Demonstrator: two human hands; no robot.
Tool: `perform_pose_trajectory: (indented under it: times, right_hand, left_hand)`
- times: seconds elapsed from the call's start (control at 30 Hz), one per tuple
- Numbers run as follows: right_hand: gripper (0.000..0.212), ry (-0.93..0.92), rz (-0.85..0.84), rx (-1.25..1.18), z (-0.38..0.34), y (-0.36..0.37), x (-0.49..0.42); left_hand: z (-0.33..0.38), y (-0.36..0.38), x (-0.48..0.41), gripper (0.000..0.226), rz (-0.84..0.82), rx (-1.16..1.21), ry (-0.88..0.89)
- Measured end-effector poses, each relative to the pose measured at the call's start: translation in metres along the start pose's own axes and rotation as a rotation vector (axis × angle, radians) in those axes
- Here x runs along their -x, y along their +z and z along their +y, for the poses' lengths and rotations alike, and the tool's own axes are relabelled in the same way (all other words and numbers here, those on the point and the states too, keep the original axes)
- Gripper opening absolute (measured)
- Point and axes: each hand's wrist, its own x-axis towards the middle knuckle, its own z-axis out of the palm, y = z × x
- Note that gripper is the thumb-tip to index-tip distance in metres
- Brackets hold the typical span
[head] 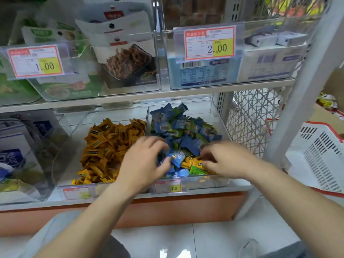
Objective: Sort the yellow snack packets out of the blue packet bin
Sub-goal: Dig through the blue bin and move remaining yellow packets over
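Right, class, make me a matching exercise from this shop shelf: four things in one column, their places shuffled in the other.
1 yellow packet pile
2 stray yellow packets
3 2.00 price tag
4 white basket

A far right, beside the rack
B upper shelf
C front of blue packet bin
D bin left of the blue one

Pairs: 1-D, 2-C, 3-B, 4-A

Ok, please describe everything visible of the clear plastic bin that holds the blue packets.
The clear plastic bin is a see-through, open-topped box standing upright at the right end of the lower white shelf. It holds a heap of blue packets, highest at the back, with a few yellow packets and a bright green packet near the front. A red-bordered price tag sits on its front wall. Both hands reach inside: the left hand is among blue packets, the right hand pinches a yellow one.
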Motion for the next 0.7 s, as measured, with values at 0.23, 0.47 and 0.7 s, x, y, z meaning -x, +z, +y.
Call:
perform_pose_trajectory:
  times: [0.23, 0.47, 0.7]
  right_hand:
    - [0.05, 0.013, -0.151, 0.022, -0.002, 0.007, -0.009]
    - [0.053, 0.033, -0.198, -0.008, -0.008, 0.009, -0.018]
    - [0.052, 0.022, -0.242, -0.072, -0.005, 0.009, -0.026]
  left_hand:
    - [0.048, 0.046, -0.017, 0.049, -0.28, 0.154, -0.022]
    - [0.022, 0.041, -0.022, 0.042, -0.348, 0.182, -0.029]
    - [0.011, 0.033, -0.033, 0.057, -0.486, 0.145, 0.022]
